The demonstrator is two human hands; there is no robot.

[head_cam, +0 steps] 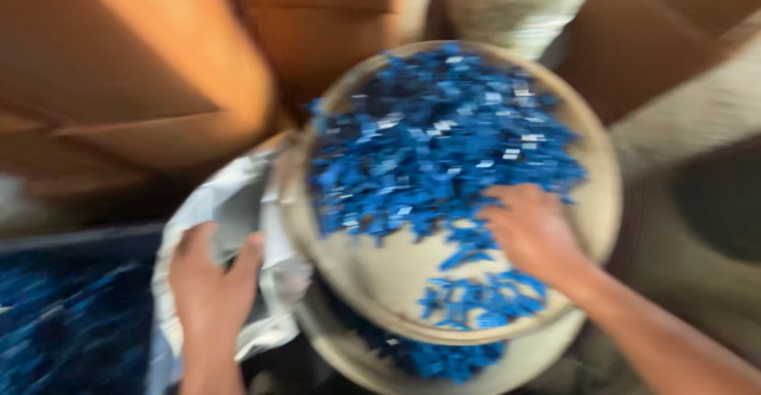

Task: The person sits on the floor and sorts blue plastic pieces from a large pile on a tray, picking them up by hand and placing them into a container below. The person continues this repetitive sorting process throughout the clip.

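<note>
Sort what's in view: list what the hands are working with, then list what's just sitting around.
In use:
- right hand on the blue pieces
- round tray holding them
- left hand gripping the white bag

Lying about:
- cardboard boxes
- dark bin of blue pieces
- lower round tray, partly hidden

A round shallow beige tray (602,205) sits at the centre, heaped with small blue plastic pieces (444,133) from its middle toward twelve o'clock. The right hand (533,232) lies on the pieces at the tray's four o'clock. At eight o'clock, just beside the rim, the left hand (208,284) rests on a crumpled white plastic bag (230,205). Brown cardboard boxes (135,70) stand behind, at ten to twelve o'clock. A dark bin of blue pieces (71,316) lies at far eight o'clock.
</note>
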